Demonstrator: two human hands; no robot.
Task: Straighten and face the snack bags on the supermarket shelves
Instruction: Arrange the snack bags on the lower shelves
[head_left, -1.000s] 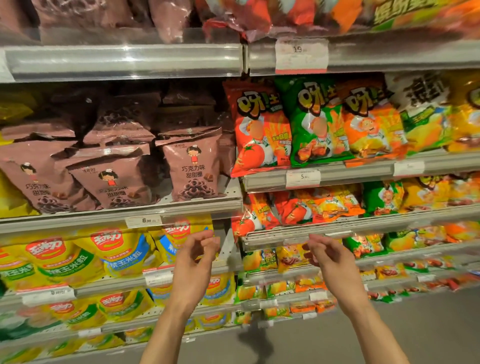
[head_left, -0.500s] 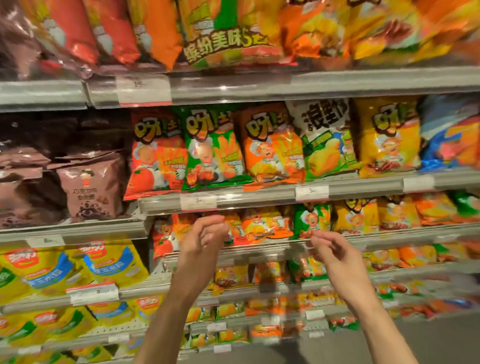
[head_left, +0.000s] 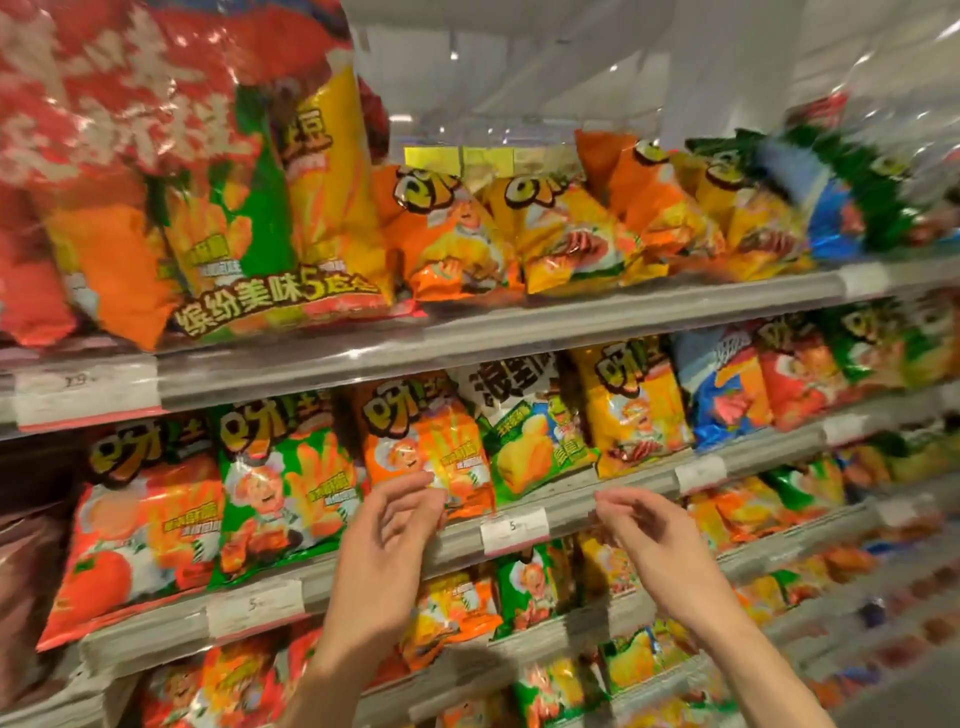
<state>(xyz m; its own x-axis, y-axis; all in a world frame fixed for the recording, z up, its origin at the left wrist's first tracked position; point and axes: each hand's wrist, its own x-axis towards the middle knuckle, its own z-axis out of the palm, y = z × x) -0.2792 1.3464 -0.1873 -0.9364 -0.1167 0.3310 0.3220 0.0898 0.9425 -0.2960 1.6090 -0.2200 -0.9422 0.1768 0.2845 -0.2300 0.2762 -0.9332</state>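
both forearms rise from the bottom edge of the frame. the left hand (head_left: 387, 540) is raised at lower centre with its fingers loosely curled and grasping nothing, its fingertips (head_left: 423, 480) at the lower edge of an orange snack bag (head_left: 426, 452); whether they touch it is hard to tell. the right hand (head_left: 657, 540) hangs right of centre, fingers relaxed and bent, holding nothing, in front of the grey shelf rail (head_left: 613, 499).

that middle shelf holds a row of upright bags: a red tomato bag (head_left: 140, 525) at left, a green bag (head_left: 283, 483), the orange one, a white and green bag (head_left: 530, 431), a yellow bag (head_left: 634, 405) and a blue bag (head_left: 727, 384) toward the right. white price tags (head_left: 514, 527) are clipped to the rail.

below, in the lower part of the frame, smaller bags (head_left: 524, 587) fill further shelves, partly hidden by the arms.

the upper shelf (head_left: 571, 317) carries a large multipack (head_left: 270, 218) at left and leaning orange and yellow bags (head_left: 566, 234) in the centre. a big red bag (head_left: 130, 88) fills the upper left corner, cut off by the frame. the right edge is smeared with blur.
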